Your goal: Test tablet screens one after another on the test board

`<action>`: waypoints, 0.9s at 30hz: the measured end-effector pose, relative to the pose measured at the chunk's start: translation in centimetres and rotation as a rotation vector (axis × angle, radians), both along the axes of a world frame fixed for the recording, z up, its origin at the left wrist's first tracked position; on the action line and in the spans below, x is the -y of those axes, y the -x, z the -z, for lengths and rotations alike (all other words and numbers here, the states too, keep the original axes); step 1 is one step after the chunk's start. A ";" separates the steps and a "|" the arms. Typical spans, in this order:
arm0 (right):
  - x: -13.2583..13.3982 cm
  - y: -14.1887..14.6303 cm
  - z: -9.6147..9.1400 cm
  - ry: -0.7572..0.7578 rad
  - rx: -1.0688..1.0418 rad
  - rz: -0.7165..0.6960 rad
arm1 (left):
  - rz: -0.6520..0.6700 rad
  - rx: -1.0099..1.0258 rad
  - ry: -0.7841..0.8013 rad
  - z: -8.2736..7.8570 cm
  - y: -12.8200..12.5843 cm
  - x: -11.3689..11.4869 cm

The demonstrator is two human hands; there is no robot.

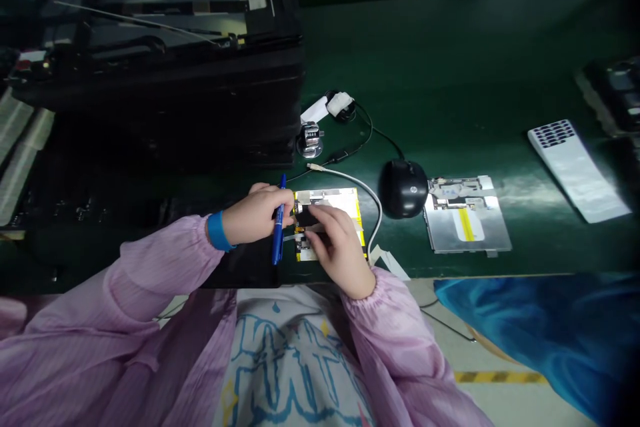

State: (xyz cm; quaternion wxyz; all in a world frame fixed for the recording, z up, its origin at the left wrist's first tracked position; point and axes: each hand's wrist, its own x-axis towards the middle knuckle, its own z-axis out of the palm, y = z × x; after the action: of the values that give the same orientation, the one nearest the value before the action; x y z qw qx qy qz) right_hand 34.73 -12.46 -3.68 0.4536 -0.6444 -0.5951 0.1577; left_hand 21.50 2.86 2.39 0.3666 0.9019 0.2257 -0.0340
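Observation:
My left hand (260,213) is closed around a blue pen (279,230), held upright beside the left edge of an opened device with yellow-taped innards (345,201). My right hand (337,247) lies over that device, fingers curled and pressing on a thin grey strip or tool (293,237) near its middle; whether it grips it I cannot make out. A blue wristband (216,231) sits on my left wrist. A white cable (373,203) arcs round the device's right side. Both sleeves are pink.
A black mouse (404,188) lies right of the device, then a silver metal plate with a yellow stripe (467,215). A white remote-like pad (577,170) is far right. Stacked black trays (165,80) fill the back left. A small metal counter (311,140) stands behind. The green table edge (500,267) runs near me.

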 end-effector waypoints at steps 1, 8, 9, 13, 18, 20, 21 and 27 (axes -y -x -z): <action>0.0 0.0 0.1 -0.005 0.001 0.015 | 0.029 0.009 0.031 0.0 0.0 -0.1; 0.4 -0.1 0.2 -0.008 -0.038 -0.089 | 0.092 0.039 0.167 -0.3 0.0 0.8; 0.4 0.0 0.1 -0.018 -0.022 -0.089 | 0.093 0.046 0.168 -0.4 -0.1 1.1; 0.1 0.3 -0.3 -0.013 0.011 -0.054 | 0.041 0.098 0.094 -0.5 -0.2 1.6; 0.2 0.3 -0.2 0.022 0.065 0.039 | -0.032 0.017 -0.017 -0.5 0.3 0.6; 0.4 0.2 0.0 0.054 0.132 0.031 | -0.009 -0.038 -0.032 -0.3 0.5 0.4; 0.4 0.2 0.1 0.073 0.165 0.015 | -0.001 -0.059 -0.044 -0.1 0.5 0.4; 0.4 0.1 0.1 0.128 0.327 -0.116 | -0.017 -0.130 -0.106 0.4 -0.1 0.9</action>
State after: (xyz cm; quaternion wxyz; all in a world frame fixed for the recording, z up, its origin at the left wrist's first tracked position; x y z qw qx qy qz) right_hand 34.64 -12.85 -3.75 0.2990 -0.6534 -0.6860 0.1142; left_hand 21.59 2.00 1.98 0.3033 0.9139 0.2585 -0.0775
